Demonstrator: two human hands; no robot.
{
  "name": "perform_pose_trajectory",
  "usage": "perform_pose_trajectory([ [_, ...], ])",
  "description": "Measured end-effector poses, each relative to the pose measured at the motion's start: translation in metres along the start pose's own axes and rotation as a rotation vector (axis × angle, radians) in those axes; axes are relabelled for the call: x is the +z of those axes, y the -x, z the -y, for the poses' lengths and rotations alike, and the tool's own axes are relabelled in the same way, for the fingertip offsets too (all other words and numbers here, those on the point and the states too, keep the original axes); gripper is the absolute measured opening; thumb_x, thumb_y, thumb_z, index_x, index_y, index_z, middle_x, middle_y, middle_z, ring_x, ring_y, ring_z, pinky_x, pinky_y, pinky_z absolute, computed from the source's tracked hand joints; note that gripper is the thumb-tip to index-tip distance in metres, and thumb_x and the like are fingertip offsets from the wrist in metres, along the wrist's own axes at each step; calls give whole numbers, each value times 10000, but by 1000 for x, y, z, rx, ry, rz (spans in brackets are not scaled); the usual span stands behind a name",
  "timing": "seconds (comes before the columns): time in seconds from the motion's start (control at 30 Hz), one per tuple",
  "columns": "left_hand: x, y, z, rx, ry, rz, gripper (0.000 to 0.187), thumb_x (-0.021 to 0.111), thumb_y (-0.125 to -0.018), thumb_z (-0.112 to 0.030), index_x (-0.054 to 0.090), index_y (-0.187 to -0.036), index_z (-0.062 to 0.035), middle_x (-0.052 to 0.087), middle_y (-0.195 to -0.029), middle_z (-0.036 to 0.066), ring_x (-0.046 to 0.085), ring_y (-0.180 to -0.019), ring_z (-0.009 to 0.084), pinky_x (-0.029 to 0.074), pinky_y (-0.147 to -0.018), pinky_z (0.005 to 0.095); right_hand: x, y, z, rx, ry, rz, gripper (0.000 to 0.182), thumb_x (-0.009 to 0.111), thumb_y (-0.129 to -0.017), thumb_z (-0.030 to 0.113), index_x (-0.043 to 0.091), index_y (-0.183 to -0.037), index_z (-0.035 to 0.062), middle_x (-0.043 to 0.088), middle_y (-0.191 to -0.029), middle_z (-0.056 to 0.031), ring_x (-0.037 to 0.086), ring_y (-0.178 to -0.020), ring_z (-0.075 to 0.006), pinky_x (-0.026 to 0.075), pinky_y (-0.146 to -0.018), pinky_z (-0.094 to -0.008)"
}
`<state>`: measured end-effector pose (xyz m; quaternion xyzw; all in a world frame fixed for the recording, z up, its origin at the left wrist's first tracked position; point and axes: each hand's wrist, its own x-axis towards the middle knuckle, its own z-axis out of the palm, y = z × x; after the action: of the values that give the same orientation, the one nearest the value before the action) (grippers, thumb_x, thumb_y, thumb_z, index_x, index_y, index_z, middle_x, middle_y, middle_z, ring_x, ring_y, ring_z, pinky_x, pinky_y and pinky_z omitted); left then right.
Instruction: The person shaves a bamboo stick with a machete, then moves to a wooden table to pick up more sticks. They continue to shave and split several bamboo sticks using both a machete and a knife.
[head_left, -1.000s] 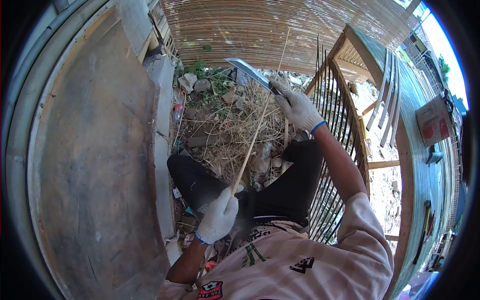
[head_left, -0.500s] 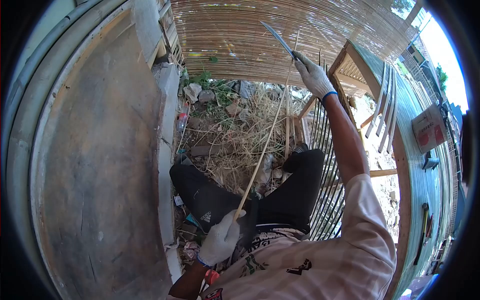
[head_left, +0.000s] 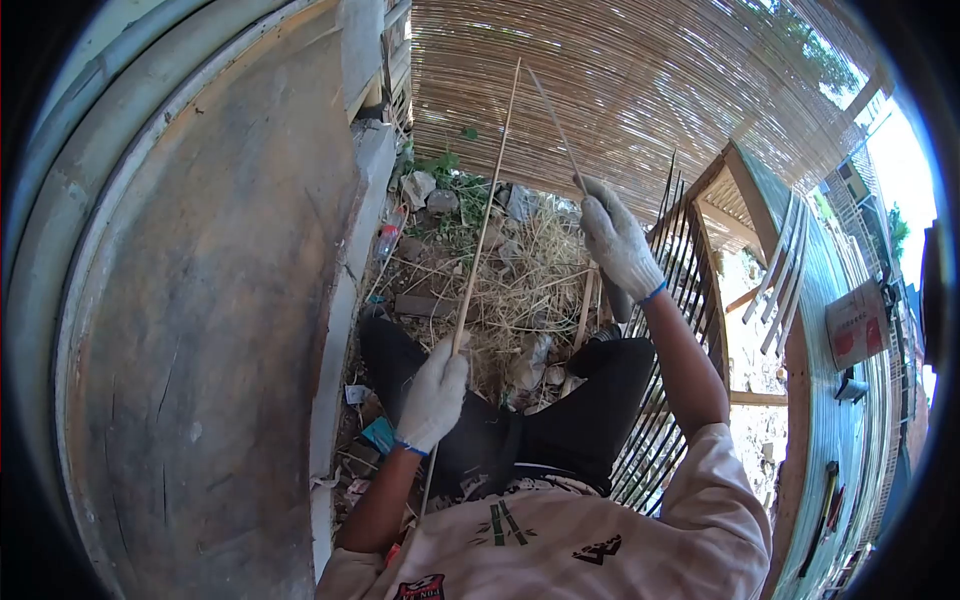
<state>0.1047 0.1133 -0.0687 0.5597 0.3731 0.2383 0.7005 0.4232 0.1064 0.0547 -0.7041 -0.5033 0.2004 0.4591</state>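
Note:
My left hand [head_left: 436,392], in a pale work glove, is closed around a long thin bamboo strip [head_left: 483,230]. The strip rises up and slightly right from the fist, and its lower end passes below the hand toward my shirt. My right hand [head_left: 616,238], gloved too, grips a long-bladed knife [head_left: 556,122]. Its narrow blade points up and left, seen nearly edge-on, and the dark handle end sticks out beneath the palm. Blade tip and strip top come close together in this view.
A large worn wooden board [head_left: 210,300] stands on my left. Dry shavings and rubble [head_left: 530,270] cover the ground ahead, before a slatted bamboo screen [head_left: 560,50]. At right, dark rods [head_left: 655,400] line a wooden frame; a green bench top [head_left: 815,400] carries a tin [head_left: 857,325] and tools.
My left hand has risen with the strip, which now stands steeper. The knife has come lower and turned edge-on, away from the strip. My view has shifted left.

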Motion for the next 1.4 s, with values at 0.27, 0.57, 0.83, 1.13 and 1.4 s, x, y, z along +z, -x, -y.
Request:
perform_pose_trajectory([
  [0.27, -14, -57, -19, 384, -525, -64, 410, 497, -1081, -215, 548, -1419, 12, 690, -1071, 312, 708, -985, 436, 534, -870, 475, 77, 63, 6, -260, 386, 390, 632, 567, -1055, 385, 394, -1614, 144, 710, -1038, -242, 707, -950, -449, 562, -829, -528],
  [0.57, -11, -9, -27, 271, -492, -92, 349, 569, -1067, -216, 624, -1338, -1, 688, -891, 277, 706, -804, 421, 533, -701, 455, 86, 63, -16, -356, 408, 292, 565, 550, -1064, 435, 474, -1562, 180, 668, -952, -196, 710, -870, -407, 565, -746, -520],
  [0.83, -20, 24, -27, 184, -570, -58, 384, 581, -1059, -216, 617, -1381, -10, 687, -914, 272, 715, -817, 412, 549, -730, 440, 65, 48, -19, -285, 469, 135, 530, 573, -1056, 356, 489, -1551, 188, 715, -1036, -210, 726, -891, -402, 564, -767, -531],
  [1.13, -28, 51, -19, 116, -538, 31, 357, 576, -1047, -153, 640, -1372, -22, 631, -778, 192, 611, -635, 182, 511, -632, 363, 18, 32, -35, -221, 499, 82, 539, 576, -1057, 353, 499, -1555, 161, 738, -906, -231, 726, -881, -428, 555, -804, -526],
  [1.4, -35, 68, -10, 177, -539, 25, 347, 568, -1041, -136, 655, -1363, -39, 660, -803, 181, 620, -646, 183, 523, -651, 358, 0, 21, -49, -166, 573, 91, 566, 567, -1062, 387, 461, -1588, 205, 738, -888, -219, 729, -836, -404, 560, -792, -527],
])
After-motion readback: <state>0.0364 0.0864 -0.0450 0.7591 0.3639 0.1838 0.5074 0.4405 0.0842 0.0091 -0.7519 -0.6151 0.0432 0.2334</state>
